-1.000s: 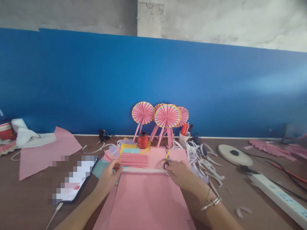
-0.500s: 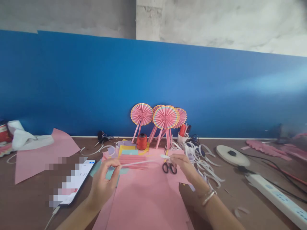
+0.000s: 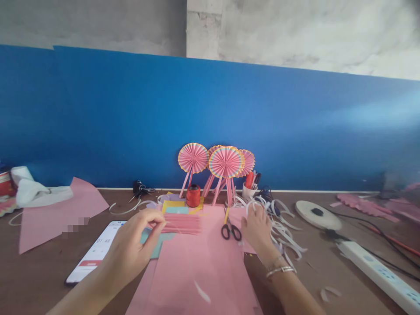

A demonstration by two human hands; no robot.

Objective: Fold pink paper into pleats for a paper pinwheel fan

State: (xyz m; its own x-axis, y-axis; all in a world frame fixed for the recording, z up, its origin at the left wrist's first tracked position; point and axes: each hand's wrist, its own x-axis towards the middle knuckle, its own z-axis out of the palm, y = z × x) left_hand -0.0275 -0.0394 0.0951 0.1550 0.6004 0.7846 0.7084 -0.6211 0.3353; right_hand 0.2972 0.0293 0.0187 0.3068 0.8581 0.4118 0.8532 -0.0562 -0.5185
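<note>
A large pink paper sheet [image 3: 203, 262] lies in front of me, with a stack of pleated pink paper [image 3: 182, 223] at its far edge. My left hand [image 3: 136, 240] hovers at the left end of that stack, fingers curled with a gap to the thumb and nothing visible in them. My right hand [image 3: 257, 227] reaches into the pile of curled white paper strips [image 3: 282, 223], and one strip arcs over its fingertips. Black-handled scissors [image 3: 231, 230] lie between my hands. A short white strip [image 3: 201, 292] rests on the pink sheet near me.
Pink paper fans [image 3: 223, 162] on sticks lean on the blue wall behind a red ribbon spool [image 3: 193, 195] and a pen cup [image 3: 250, 189]. A phone [image 3: 95, 253] and pink paper [image 3: 59, 210] lie left. A white disc [image 3: 316, 214] and power strip [image 3: 377, 271] lie right.
Both hands lifted a long white strip off the pink sheet's edge. My left hand let go of it and my right hand carried it right to the strip pile.
</note>
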